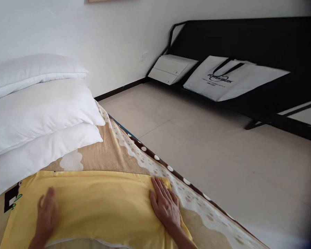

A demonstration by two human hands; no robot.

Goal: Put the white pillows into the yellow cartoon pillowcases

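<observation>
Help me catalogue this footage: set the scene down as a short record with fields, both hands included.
left hand: blurred, at the left part of the yellow pillowcase; contact unclear
right hand: open, laid on the pillowcase's right end
pillowcase: lies on a tan-and-white patterned blanket; white edge showing at its near side
beyond, left: three white pillows, stacked
far right: black folding bed bearing a white box and white bag
</observation>
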